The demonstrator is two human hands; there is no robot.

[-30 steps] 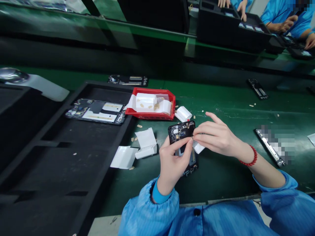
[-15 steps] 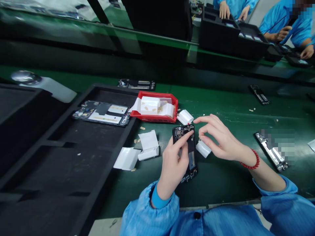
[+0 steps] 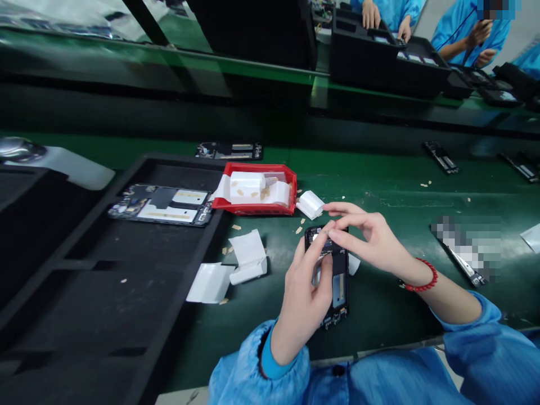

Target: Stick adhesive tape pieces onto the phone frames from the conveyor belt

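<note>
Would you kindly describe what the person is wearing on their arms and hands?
The left hand and right hand are bare, with no gloves. Both arms are in loose blue coat sleeves. The left sleeve shows a brighter blue inner cuff, the right sleeve none. A red bead bracelet circles the right wrist.

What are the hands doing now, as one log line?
left hand: holds phone | right hand: fingertips on phone's top end | nearby: red bin

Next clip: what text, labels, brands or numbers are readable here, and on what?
None can be read.
Opened phone in the left hand: markings too small.
Phone board in the black tray: blurred.
White strips in the red bin: no print visible.
</note>
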